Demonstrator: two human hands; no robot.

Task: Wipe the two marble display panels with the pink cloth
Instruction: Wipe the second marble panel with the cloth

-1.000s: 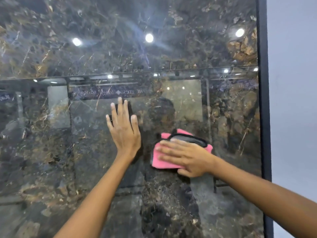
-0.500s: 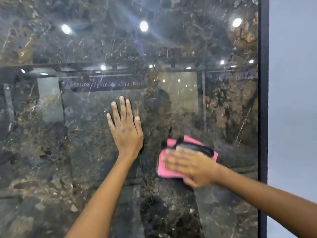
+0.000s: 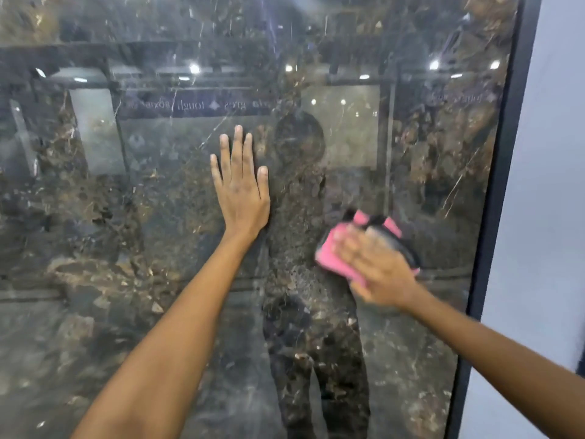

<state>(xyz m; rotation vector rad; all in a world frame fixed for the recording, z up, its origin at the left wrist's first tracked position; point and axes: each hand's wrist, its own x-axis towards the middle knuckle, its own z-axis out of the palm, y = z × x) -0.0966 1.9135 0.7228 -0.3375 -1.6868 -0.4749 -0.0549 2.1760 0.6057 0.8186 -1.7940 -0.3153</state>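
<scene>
On the dark glossy marble panel (image 3: 133, 217), the right hand (image 3: 376, 267) presses the pink cloth (image 3: 332, 251) flat-fingered, long axis sloping down-right; the left hand (image 3: 240, 188) rests splayed, fingers up.

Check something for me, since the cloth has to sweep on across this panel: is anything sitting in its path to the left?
Yes. The left hand lies flat on the marble panel, left of the pink cloth that the right hand presses. Toward the frame on the right, nothing visible blocks it.
</scene>
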